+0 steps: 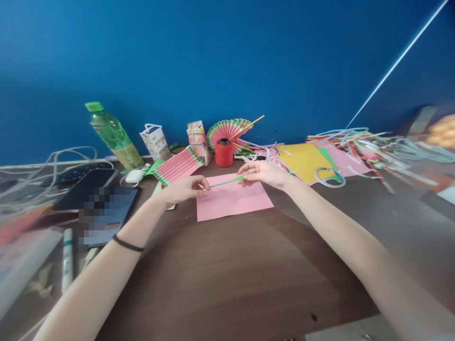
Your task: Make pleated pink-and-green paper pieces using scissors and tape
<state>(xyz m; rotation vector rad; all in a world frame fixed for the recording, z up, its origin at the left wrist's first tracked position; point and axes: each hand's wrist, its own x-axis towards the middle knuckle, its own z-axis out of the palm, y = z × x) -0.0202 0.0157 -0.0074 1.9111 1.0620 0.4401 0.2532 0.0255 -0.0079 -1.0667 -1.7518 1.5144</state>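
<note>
Green-capped bottle [113, 135]: a yellowish label wraps its lower part, its lettering too small to read.
White carton [156, 143]: blue print on the front, no brand legible.
Small box [198, 141]: a printed cartoon figure, no words that can be made out.
Marker [67, 260]: white barrel, teal band, tiny dark marks, unreadable.
Dark panel [121, 208]: a pixelated patch covers part of it, hiding whatever is there.
Green strip [226, 181]: narrow, thin and solid green, broader near its right end and finer towards the left; it runs nearly straight, slanting slightly up to the right.
Strip's place: over the far part of the pink sheet [234, 203]; whether it touches the paper cannot be told.
Left hand [186, 190]: thumb and fingers together, pinching the strip's left end.
Right hand [262, 174]: fingertips closed on the strip's right end.
Pink sheet: plain, flat on the brown table [227, 270], its near edge slanting.
Behind the hands: a red spool [223, 155] in front of a pleated pink-and-green fan [225, 129].
Right side: a yellow sheet [302, 161], with a tape roll [330, 177] at its near right corner.
</note>
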